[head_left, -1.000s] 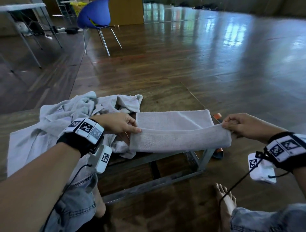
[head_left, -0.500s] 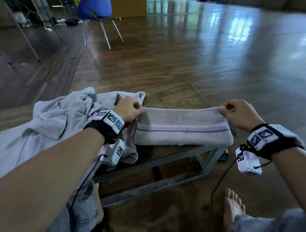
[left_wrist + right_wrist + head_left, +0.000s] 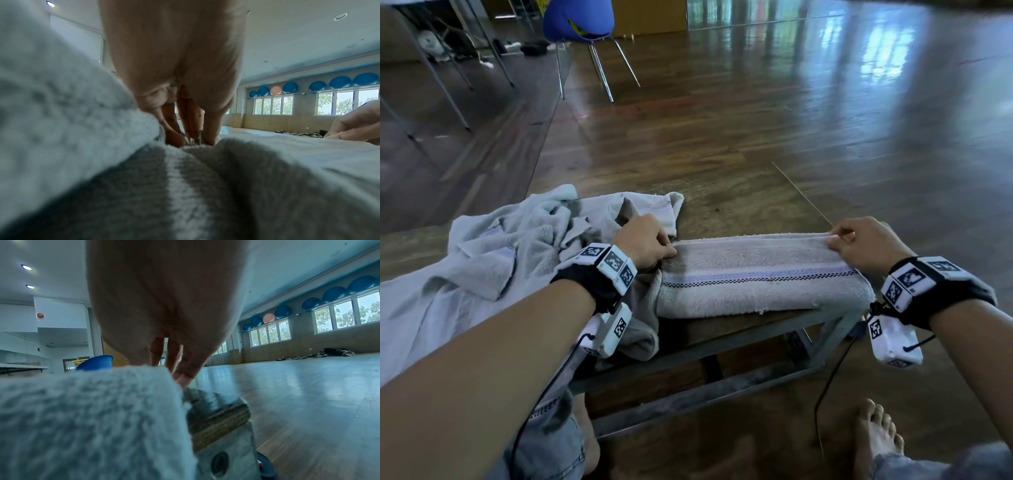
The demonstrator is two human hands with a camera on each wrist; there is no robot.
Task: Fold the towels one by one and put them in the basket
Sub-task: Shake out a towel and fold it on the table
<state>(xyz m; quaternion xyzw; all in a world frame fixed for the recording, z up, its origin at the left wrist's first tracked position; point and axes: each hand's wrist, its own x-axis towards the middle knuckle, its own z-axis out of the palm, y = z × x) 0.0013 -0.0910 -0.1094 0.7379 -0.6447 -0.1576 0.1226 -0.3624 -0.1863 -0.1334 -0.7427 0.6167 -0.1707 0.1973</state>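
Near edge now flipped over to far side: towel (image 3: pixel 756 274) folded narrower on table (image 3: pixel 739 212). Left hand (image 3: pixel 645 241), right hand (image 3: pixel 859 241) fingers pinch far corners. Basket unseen.

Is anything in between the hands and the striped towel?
No. The left hand and right hand already pinch the far corners of the striped towel; nothing lies between them.

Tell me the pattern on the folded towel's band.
A pale purple stripe over a black-and-white checked line on the folded towel; clearest in the head view.
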